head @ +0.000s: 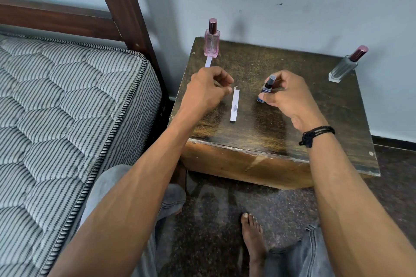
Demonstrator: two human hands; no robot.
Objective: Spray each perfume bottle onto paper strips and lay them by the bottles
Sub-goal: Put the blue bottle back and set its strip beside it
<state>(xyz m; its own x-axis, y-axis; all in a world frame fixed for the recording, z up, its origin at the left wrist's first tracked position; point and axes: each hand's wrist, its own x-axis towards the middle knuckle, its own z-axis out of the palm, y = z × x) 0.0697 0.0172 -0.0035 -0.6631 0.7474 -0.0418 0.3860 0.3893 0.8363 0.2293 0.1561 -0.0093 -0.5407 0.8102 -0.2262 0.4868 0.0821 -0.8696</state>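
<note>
Two capped bottles point(211, 40) point(344, 67) stand behind; left fingers point(228, 90) pinch a strip point(218, 84), right fingers point(262, 96) grip a blue bottle point(267, 88).

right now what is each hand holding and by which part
The right hand grips the small blue bottle by its lower body, thumb near the base. The left hand pinches a thin strip near one end; the rest is hidden.

Pink bottle point(211, 39), white strip point(234, 105), grey-striped mattress point(67, 101).
</note>
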